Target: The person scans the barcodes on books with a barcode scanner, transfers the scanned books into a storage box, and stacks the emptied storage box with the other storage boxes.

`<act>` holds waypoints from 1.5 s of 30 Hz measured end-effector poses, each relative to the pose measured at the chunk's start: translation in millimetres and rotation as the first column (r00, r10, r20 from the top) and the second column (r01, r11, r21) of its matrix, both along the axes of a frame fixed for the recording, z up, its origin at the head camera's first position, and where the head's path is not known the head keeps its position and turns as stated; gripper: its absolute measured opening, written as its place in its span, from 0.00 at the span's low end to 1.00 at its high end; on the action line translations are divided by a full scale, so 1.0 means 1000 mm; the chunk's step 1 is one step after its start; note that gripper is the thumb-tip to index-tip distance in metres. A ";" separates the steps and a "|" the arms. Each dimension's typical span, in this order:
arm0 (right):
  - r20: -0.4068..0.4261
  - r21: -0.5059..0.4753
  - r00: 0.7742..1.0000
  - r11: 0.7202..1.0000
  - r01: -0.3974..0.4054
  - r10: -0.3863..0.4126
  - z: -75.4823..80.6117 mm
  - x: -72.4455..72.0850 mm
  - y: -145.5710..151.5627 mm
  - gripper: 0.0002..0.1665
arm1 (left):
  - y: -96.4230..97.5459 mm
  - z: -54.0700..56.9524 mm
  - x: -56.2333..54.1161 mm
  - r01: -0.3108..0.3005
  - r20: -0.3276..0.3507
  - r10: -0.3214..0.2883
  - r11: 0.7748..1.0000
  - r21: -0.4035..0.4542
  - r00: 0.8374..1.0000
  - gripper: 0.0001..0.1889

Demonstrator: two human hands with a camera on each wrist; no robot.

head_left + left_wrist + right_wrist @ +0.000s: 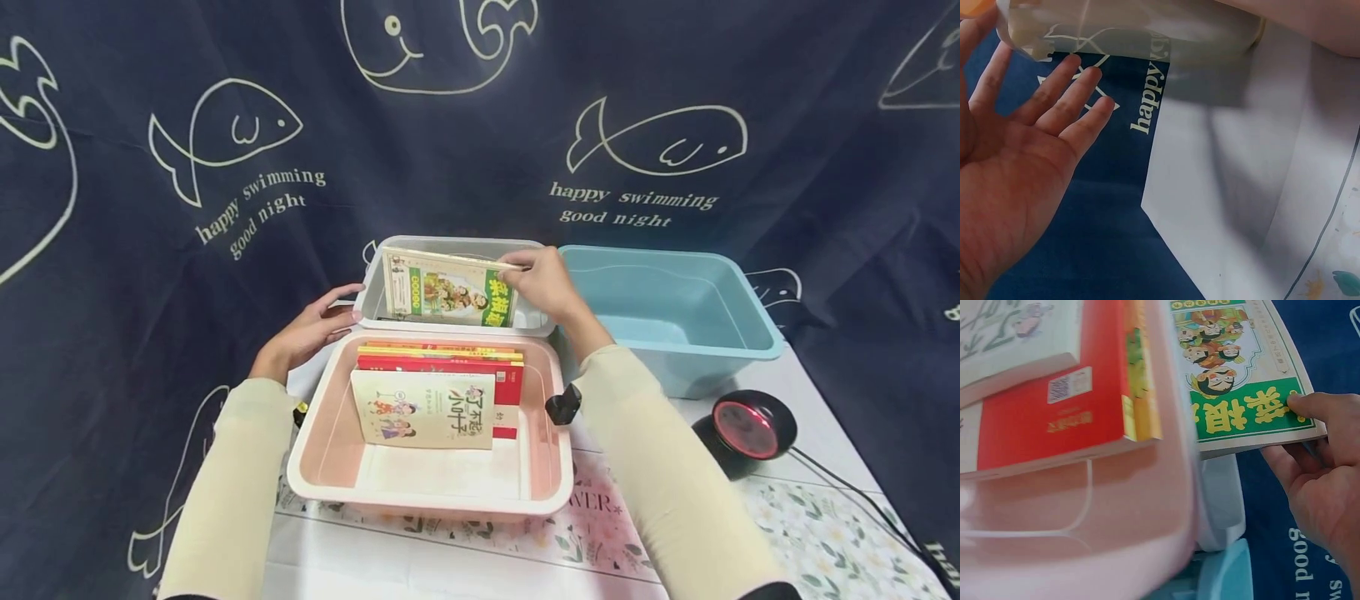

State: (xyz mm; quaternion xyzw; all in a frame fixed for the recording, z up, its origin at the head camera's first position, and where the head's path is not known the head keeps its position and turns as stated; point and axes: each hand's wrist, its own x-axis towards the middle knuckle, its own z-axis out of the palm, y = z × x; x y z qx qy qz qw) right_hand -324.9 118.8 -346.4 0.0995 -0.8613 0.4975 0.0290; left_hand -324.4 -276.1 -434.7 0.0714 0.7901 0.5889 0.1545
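Navy cloth [465,158] printed with white fish and "happy swimming good night" hangs behind and drapes over the table, whose floral cover [817,533] shows at the front. From my remote seat I see the right hand [543,283] pinching the top right corner of a green-covered book [447,288], which stands upright in the grey bin [375,287] at the back. I see the left hand [311,329] with fingers spread and relaxed, resting against that bin's left outer wall, holding nothing. Just in front sits the pink bin [330,450] with several books [438,392] standing inside; a blue bin [675,308] stands to the right, near a round black device [750,429]
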 end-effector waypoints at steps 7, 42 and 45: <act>0.059 0.032 0.997 0.998 -0.055 0.053 -0.016 -0.004 -0.007 0.14 | -0.002 0.002 -0.001 -0.001 0.011 0.001 1.000 -0.014 1.000 0.37; 0.305 0.181 0.929 0.945 -0.272 0.209 -0.039 -0.008 -0.011 0.09 | -0.002 -0.004 -0.003 0.002 0.006 -0.002 1.000 0.012 1.000 0.36; 0.302 0.171 0.930 0.948 -0.269 0.209 -0.039 -0.007 -0.012 0.09 | -0.003 -0.003 -0.002 0.000 0.006 0.000 1.000 0.008 1.000 0.36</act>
